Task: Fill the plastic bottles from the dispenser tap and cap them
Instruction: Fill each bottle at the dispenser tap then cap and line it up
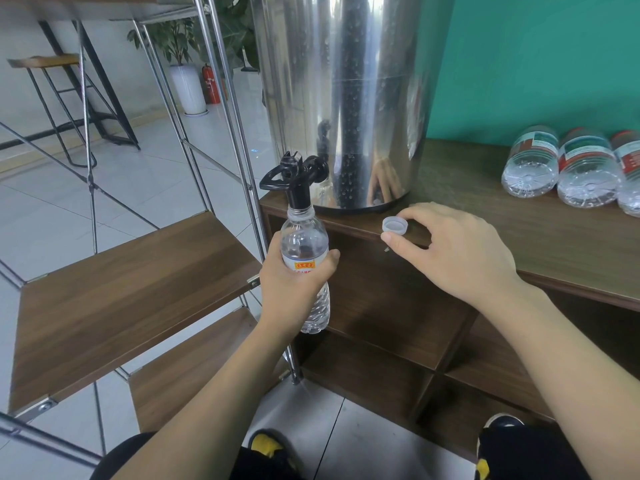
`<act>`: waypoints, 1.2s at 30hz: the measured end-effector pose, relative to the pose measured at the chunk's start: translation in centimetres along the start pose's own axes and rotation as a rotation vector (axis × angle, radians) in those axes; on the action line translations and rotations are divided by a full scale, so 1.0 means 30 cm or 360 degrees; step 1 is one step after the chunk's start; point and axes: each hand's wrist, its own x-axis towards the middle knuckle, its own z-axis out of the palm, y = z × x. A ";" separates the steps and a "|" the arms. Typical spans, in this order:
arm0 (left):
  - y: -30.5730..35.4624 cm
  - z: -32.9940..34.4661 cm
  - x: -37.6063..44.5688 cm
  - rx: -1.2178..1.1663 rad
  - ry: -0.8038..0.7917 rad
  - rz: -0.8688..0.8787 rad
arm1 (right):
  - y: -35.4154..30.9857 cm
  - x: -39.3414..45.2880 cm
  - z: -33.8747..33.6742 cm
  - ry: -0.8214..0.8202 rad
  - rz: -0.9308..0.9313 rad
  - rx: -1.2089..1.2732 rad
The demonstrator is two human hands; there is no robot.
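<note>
My left hand (294,282) is nearest, wrapped round the middle of the bottle (306,268), thumb across the red label, holding it upright with its open neck right under the black tap (298,178). The bottle hangs in the air beside the cabinet edge, with nothing under it, so a slack grip or a wet, slippery wall could let it drop to the floor. If I let the neck drift off the spout, or tilt it, the water would likely run down the outside and over the cabinet front. I can't tell whether water is running at all.

My right hand (453,251) is a little further out, thumb and forefinger pinching the white cap (394,226), which lies open side up right at the lip of the surface (519,230). A careless nudge there could flick it off the edge.

The bottle is clear, thin, ribbed plastic. It looks mostly empty, though I can't read a water level. It would probably dent under a hard squeeze.

Beyond stands the steel dispenser (346,98), beaded with droplets. Far right, other bottles (561,168) lie on their sides, bases towards me.
</note>
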 end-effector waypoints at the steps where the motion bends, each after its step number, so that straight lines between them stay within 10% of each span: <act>1: 0.000 -0.001 -0.001 -0.0005 0.0002 0.0000 | -0.001 0.000 -0.001 -0.0003 0.0002 -0.0001; 36: 0.000 -0.002 0.000 0.0009 -0.0002 0.0021 | -0.018 -0.007 -0.014 0.0020 0.0012 -0.0026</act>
